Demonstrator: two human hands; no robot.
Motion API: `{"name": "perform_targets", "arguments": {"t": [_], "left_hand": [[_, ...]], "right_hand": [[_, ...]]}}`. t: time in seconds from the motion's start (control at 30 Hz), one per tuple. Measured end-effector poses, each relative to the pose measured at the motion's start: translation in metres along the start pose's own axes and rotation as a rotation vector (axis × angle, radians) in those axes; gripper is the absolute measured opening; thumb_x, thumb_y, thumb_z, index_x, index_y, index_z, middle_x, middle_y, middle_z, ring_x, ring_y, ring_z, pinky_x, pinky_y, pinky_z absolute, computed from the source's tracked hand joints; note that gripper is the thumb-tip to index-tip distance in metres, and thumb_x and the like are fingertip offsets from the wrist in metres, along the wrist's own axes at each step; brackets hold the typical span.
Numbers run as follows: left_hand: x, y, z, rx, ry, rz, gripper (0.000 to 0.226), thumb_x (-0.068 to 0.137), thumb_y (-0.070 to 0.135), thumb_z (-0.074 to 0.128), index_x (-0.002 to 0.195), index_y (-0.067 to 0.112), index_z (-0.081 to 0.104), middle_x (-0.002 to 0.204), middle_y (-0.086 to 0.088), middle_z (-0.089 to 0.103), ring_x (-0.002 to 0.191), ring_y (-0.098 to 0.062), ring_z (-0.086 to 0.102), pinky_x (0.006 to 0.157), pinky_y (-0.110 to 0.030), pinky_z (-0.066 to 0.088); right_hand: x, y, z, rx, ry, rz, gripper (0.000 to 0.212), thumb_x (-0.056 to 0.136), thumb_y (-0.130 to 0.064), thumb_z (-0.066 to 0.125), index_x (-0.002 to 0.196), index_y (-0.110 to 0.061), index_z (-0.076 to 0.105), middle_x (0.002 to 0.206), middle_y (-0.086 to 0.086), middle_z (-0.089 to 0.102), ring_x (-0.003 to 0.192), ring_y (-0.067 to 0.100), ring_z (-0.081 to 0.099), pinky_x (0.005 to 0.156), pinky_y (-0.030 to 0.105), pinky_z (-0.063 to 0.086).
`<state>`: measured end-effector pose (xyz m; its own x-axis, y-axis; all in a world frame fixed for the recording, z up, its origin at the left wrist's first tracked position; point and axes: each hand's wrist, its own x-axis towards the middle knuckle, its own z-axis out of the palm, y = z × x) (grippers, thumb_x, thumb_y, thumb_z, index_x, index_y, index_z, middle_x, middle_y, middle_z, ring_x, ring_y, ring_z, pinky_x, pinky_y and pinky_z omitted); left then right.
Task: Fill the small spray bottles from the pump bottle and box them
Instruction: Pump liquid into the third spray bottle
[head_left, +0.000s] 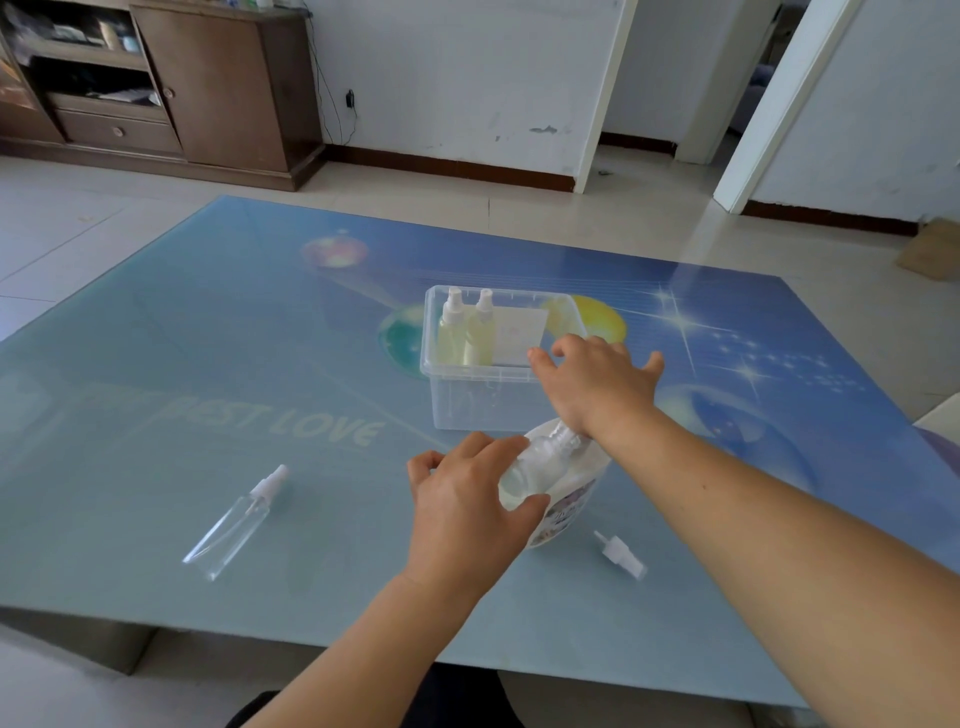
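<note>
My left hand (467, 499) grips a small clear spray bottle (522, 467) without its cap, tilted with its neck against the pump bottle's spout. The white pump bottle (569, 501) with a purple label stands mostly hidden under both hands. My right hand (597, 384) lies over the pump head, fingers spread and fairly straight. The loose white spray cap (621, 556) lies on the table to the right. A clear plastic box (467, 405) behind holds two filled yellowish spray bottles (465, 335) standing at its left side. An empty capped spray bottle (231, 525) lies at the left.
Everything sits on a low glass table (208, 338) with a blue printed top. A white card (519, 335) leans inside the box. A wooden cabinet (208, 88) stands on the floor beyond, and a cardboard box (930, 249) at the far right.
</note>
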<state>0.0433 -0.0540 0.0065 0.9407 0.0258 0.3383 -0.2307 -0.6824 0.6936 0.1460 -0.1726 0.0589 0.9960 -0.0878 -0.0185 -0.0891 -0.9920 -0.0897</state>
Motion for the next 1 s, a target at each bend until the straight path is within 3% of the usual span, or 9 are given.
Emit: {"name": "perform_targets", "arguments": {"t": [0.23,0.67,1.0], "left_hand": [[0.003,0.007,-0.004,-0.005,0.032,0.022,0.040,0.061,0.038,0.065,0.099,0.026,0.066,0.084,0.010,0.060,0.073,-0.011,0.059,0.082,-0.030,0.025],[0.001,0.001,-0.001,0.000,-0.002,-0.002,0.041,0.061,0.037,0.064,0.101,0.028,0.066,0.089,0.011,0.062,0.075,-0.011,0.059,0.083,-0.030,0.025],[0.004,0.006,-0.004,-0.008,0.033,0.019,0.040,0.060,0.037,0.066,0.098,0.026,0.067,0.082,0.010,0.060,0.072,-0.010,0.059,0.082,-0.032,0.028]], "right_hand": [[0.004,-0.002,-0.017,0.017,-0.010,-0.020,0.058,0.095,-0.060,0.021,0.135,-0.025,0.045,0.137,0.004,0.047,0.132,0.028,0.035,0.109,0.062,0.005],[-0.001,0.000,-0.003,0.009,-0.007,-0.008,0.062,0.094,-0.061,0.018,0.132,-0.023,0.050,0.134,0.004,0.050,0.131,0.028,0.037,0.109,0.063,0.005],[0.003,0.000,-0.013,0.088,-0.046,0.002,0.060,0.094,-0.062,0.018,0.127,-0.025,0.053,0.133,0.004,0.050,0.130,0.029,0.036,0.109,0.062,0.006]]}}
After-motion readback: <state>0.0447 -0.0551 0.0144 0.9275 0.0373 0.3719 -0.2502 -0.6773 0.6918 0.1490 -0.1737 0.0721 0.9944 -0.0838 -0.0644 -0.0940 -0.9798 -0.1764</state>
